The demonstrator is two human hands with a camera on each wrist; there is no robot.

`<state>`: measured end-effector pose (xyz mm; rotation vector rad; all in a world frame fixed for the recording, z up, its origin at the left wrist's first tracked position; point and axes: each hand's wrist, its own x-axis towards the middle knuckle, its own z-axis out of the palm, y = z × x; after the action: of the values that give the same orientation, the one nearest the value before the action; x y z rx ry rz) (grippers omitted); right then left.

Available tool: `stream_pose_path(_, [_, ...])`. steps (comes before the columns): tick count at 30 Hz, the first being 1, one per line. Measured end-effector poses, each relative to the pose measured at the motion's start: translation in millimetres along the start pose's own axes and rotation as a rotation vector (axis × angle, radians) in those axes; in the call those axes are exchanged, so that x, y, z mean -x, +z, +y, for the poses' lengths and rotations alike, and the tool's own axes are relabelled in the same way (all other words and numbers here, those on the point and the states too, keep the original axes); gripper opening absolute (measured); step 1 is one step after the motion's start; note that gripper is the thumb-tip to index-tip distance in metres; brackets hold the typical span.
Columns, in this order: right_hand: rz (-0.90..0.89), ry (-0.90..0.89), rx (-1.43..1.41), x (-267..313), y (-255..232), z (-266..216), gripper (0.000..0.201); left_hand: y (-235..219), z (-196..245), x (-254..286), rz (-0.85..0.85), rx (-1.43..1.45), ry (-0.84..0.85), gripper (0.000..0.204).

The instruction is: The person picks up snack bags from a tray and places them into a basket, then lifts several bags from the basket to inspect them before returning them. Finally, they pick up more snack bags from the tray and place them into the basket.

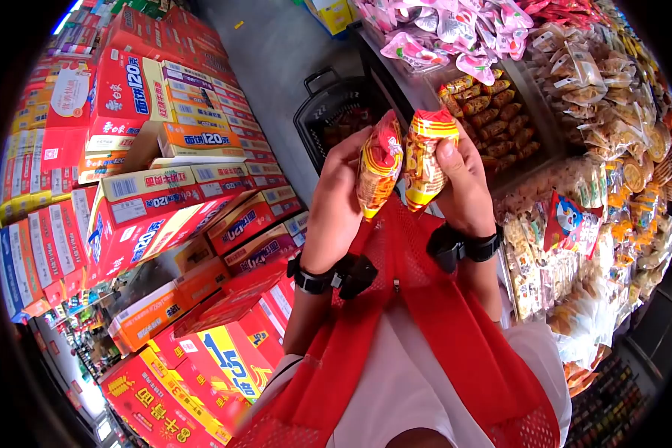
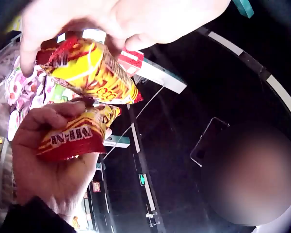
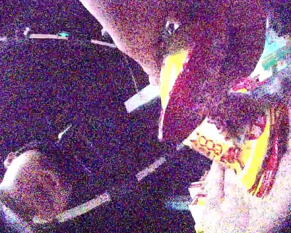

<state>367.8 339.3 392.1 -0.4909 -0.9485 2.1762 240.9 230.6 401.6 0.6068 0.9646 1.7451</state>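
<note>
In the head view two small red-and-yellow snack bags are held up side by side at chest height. My left hand (image 1: 336, 198) grips the left snack bag (image 1: 381, 166) along its outer side. My right hand (image 1: 467, 183) pinches the right snack bag (image 1: 428, 160), its thumb across the printed front. In the left wrist view the left snack bag (image 2: 99, 73) hangs under the left hand (image 2: 136, 19), and the right snack bag (image 2: 75, 133) shows "MI-NI" lettering on its red end. The right wrist view is grainy; the right snack bag (image 3: 216, 145) still shows there.
An open bin of similar snack bags (image 1: 493, 123) lies beyond the right hand. Pink packets (image 1: 448, 30) and clear-wrapped snacks (image 1: 590, 104) fill the right-hand display. A black basket (image 1: 343, 101) stands on the floor ahead. Stacked red noodle boxes (image 1: 164, 201) line the left.
</note>
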Motion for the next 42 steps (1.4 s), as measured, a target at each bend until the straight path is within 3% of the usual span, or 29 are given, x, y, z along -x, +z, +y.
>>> stream_pose_path(4, [-0.003,0.007,-0.040,-3,0,-1,0.028,-9,2,-1,-0.131,-0.165,0.029,0.051])
stream_pose_path(7, [-0.004,0.018,0.081,2,6,-3,0.052,-13,2,4,-0.129,-0.145,-0.020,0.047])
stream_pose_path(9, [-0.021,0.017,0.084,3,-2,-8,0.049,-9,3,5,-0.039,-0.193,0.023,0.039])
stream_pose_path(11, [0.122,-0.061,0.216,7,-1,-10,0.045,-7,3,6,0.085,-0.227,0.055,0.038])
stream_pose_path(12, [0.197,-0.103,0.292,8,3,-10,0.042,4,12,6,0.122,-0.106,-0.046,0.036])
stream_pose_path(13, [0.216,-0.153,0.422,10,3,-9,0.038,6,10,7,0.117,-0.120,0.001,0.042])
stream_pose_path(15, [0.230,-0.101,0.272,13,8,-15,0.030,-7,0,5,0.163,-0.266,0.045,0.039])
stream_pose_path(18, [0.139,-0.082,0.375,13,9,-11,0.030,-5,1,-1,0.224,-0.030,0.064,0.035])
stream_pose_path(23, [0.193,-0.218,0.340,12,11,-13,0.026,3,7,8,0.341,-0.333,0.108,0.036])
stream_pose_path(24, [0.217,-0.177,0.390,13,8,-18,0.025,1,9,8,0.305,-0.296,0.117,0.039])
stream_pose_path(27, [0.068,-0.257,0.500,11,18,-9,0.025,4,5,8,0.274,-0.318,0.119,0.043])
stream_pose_path(31, [0.028,-0.243,0.443,13,32,-5,0.026,7,3,6,0.274,-0.407,0.200,0.043])
stream_pose_path(32, [0.057,-0.253,0.434,12,32,-7,0.027,10,6,6,0.299,-0.486,0.257,0.042])
stream_pose_path(39, [0.068,-0.284,0.464,9,23,-11,0.029,24,12,5,0.324,-0.350,0.200,0.037])
stream_pose_path(42, [0.056,-0.351,0.570,11,22,-17,0.029,35,19,5,0.290,-0.493,0.239,0.038])
